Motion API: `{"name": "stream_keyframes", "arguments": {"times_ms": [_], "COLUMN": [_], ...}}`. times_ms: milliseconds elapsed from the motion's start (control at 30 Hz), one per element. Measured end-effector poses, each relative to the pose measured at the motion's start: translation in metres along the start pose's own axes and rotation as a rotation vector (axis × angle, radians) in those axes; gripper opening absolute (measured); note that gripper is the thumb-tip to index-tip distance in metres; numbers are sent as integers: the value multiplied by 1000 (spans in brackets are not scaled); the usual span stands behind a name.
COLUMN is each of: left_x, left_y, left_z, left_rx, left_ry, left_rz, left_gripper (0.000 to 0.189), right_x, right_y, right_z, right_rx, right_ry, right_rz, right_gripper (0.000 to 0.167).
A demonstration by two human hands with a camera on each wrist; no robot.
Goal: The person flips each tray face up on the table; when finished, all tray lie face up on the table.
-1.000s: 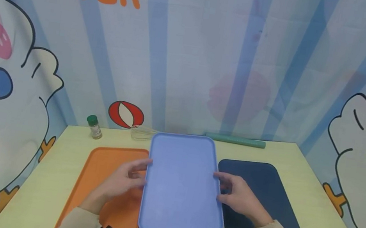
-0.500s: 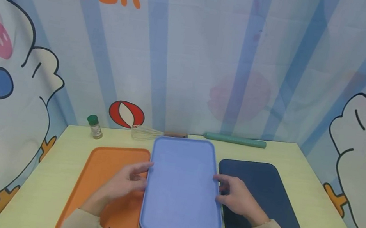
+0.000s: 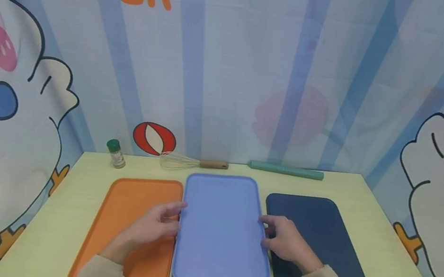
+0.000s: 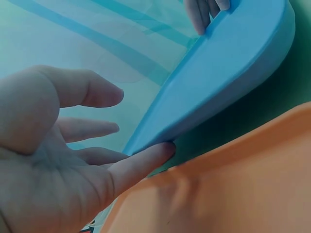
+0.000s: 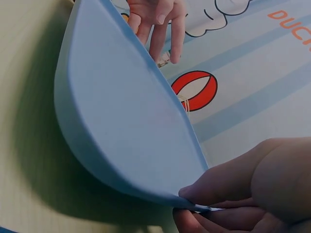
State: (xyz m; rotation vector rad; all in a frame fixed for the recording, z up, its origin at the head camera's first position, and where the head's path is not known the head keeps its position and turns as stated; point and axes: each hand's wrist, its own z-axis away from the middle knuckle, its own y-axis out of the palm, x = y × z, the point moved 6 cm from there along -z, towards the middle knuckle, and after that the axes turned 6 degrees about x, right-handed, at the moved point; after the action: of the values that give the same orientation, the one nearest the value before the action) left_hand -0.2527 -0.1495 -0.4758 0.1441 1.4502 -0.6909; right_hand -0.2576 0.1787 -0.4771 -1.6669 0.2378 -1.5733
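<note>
A light blue rectangular tray (image 3: pixel 225 234) lies between both hands in the middle of the table. In the right wrist view, the right hand (image 5: pixel 257 189) pinches the tray's rim, thumb on top and fingers beneath. The left hand (image 3: pixel 153 225) is at the opposite long side; in the left wrist view one straight fingertip (image 4: pixel 165 150) touches under the edge while the thumb (image 4: pixel 97 90) stays apart from it. Shadow shows beneath the tray in both wrist views. An orange tray (image 3: pixel 140 193) lies under the left forearm, a navy tray (image 3: pixel 302 208) under the right.
Along the back of the pale yellow table (image 3: pixel 41 226) are a green-capped jar (image 3: pixel 116 154), a whisk (image 3: pixel 196 163) with a brown handle, and a green cylinder (image 3: pixel 286 169). A duck-printed curtain (image 3: pixel 237 64) hangs behind the table's rear edge.
The light blue tray's far edge has come down and away from the whisk, whose handle now shows. Both hands have shifted slightly down with it. The other trays stay put.
</note>
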Motion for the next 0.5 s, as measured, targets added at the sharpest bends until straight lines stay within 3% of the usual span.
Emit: {"name": "stream_keyframes", "arguments": {"times_ms": [167,500], "left_x": [0,-3], "left_y": [3,7], "left_z": [-2,-3], "left_rx": [16,56], "left_ry": [-12,-51], "left_rz": [-37,-17], "left_gripper": [63,65], "right_x": [-1,-5], "right_y": [4,8], "right_z": [-2,-6], "right_rx": [6,10], "right_ry": [34,99], "right_rz": [37,99], "right_gripper": [56,55]}}
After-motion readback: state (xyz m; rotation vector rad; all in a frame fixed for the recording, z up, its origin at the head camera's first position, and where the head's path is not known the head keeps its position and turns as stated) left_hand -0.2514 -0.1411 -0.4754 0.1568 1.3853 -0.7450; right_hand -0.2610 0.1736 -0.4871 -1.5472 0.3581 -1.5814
